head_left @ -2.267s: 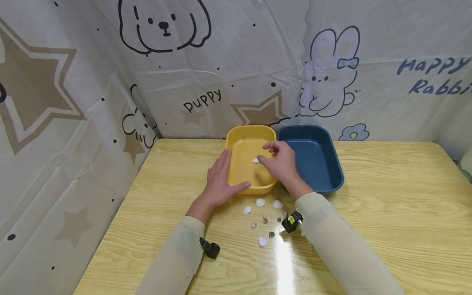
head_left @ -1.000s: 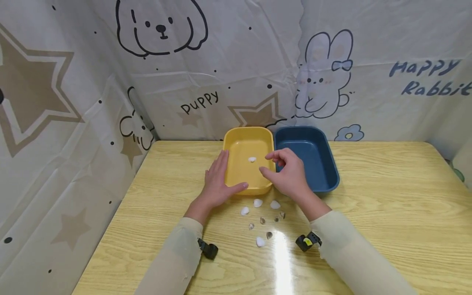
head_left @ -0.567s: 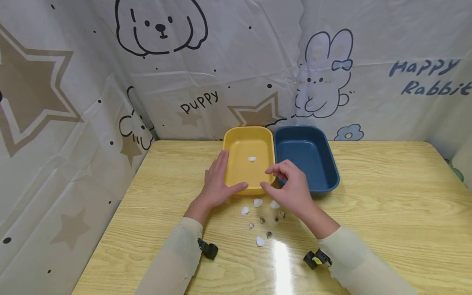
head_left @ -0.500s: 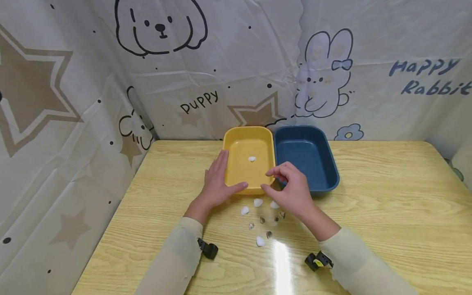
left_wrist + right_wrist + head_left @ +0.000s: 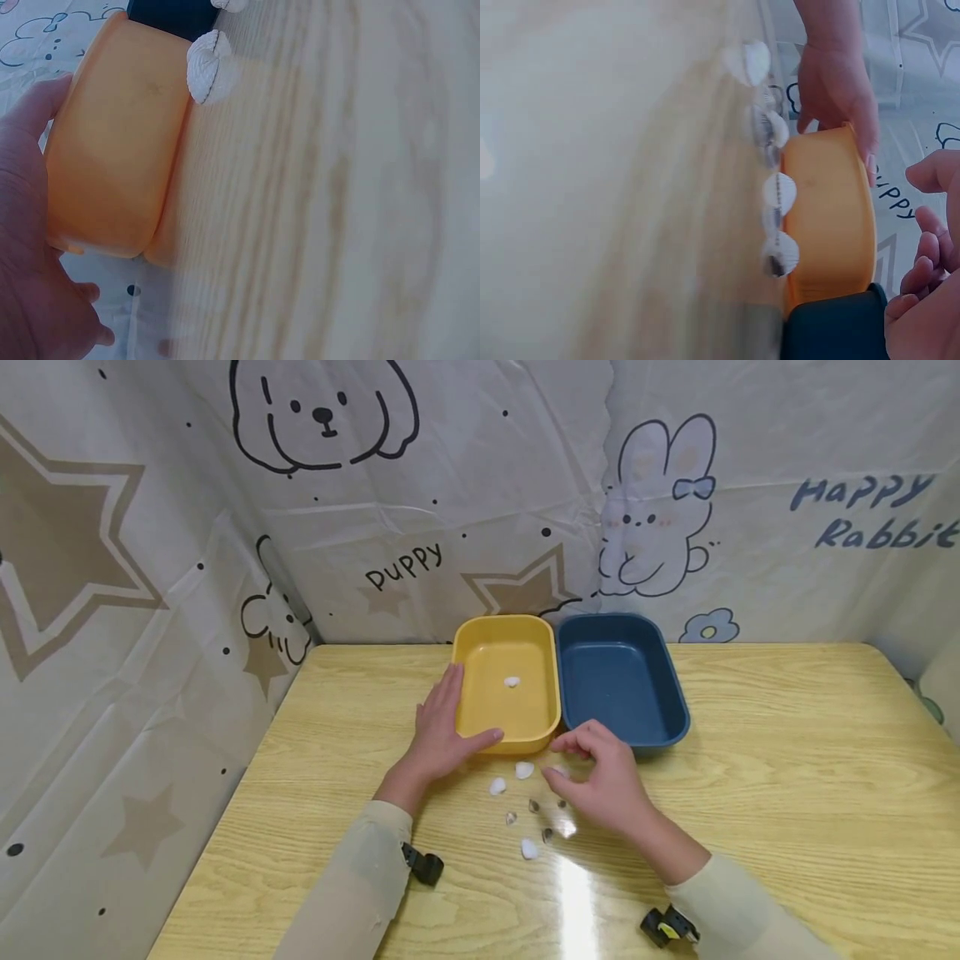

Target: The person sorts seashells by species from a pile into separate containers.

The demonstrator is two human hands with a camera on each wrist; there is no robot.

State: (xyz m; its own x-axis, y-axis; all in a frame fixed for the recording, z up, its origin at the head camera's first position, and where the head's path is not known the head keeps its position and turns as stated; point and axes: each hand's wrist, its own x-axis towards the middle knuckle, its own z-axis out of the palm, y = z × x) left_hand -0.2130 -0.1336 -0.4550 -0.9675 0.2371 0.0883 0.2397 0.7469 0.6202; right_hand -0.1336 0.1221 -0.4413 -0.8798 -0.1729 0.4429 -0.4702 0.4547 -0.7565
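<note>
My left hand point(image 5: 442, 727) lies against the yellow basin point(image 5: 506, 722), fingers straight along its left side and thumb on the front rim. The left wrist view shows the thumb over the edge of the same basin point(image 5: 120, 135). One white seashell point(image 5: 512, 682) sits inside it. My right hand point(image 5: 603, 777) hovers over the table by the basins' front corners, thumb and index finger apart, nothing between them. Beneath its fingertips a white seashell point(image 5: 559, 771) is partly hidden. Other white seashells point(image 5: 524, 770) and several small dark shells point(image 5: 533, 806) lie in front of the yellow basin.
A dark blue basin point(image 5: 622, 693) stands against the yellow one's right side, with no shells visible in it. Behind both basins hangs a printed cloth point(image 5: 525, 468) at the wooden table's point(image 5: 787, 760) back edge. Each sleeve carries a small black wrist camera point(image 5: 426, 865).
My right hand let go of the white seashell inside the yellow basin, then drew back toward me and right, down to the shells on the table. The left hand kept its place.
</note>
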